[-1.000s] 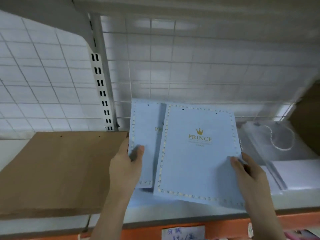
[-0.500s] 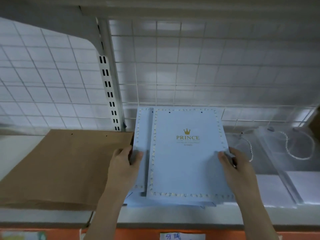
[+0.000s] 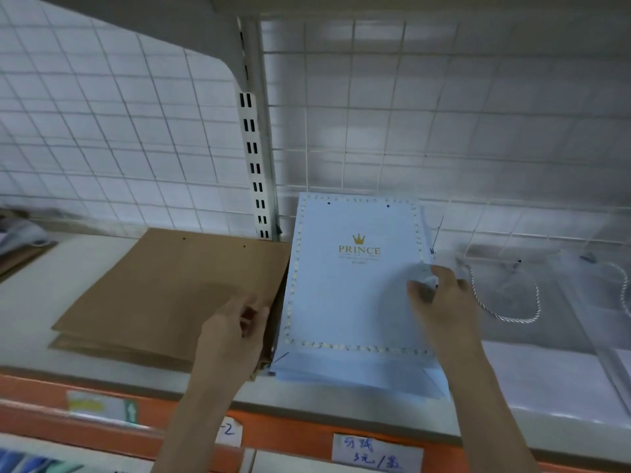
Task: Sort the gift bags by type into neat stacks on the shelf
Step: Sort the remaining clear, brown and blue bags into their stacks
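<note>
My hands worked over a pale shelf (image 3: 102,268) with an orange front edge, wire grid behind. My left hand (image 3: 235,331) curled against the blue bags' (image 3: 351,302) left edge; my right hand (image 3: 435,291) pinched their right edge. The blue bags, fanned apart a second ago, lay squared into one stack. Left of my grip: two brown bags (image 3: 164,288). Right: clear bags (image 3: 532,288), uncountable.

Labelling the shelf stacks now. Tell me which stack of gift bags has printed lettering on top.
The light blue stack in the middle, between both hands: its top bag shows a gold crown and "PRINCE". The brown stack is plain; the clear bags show only cord handles.
</note>
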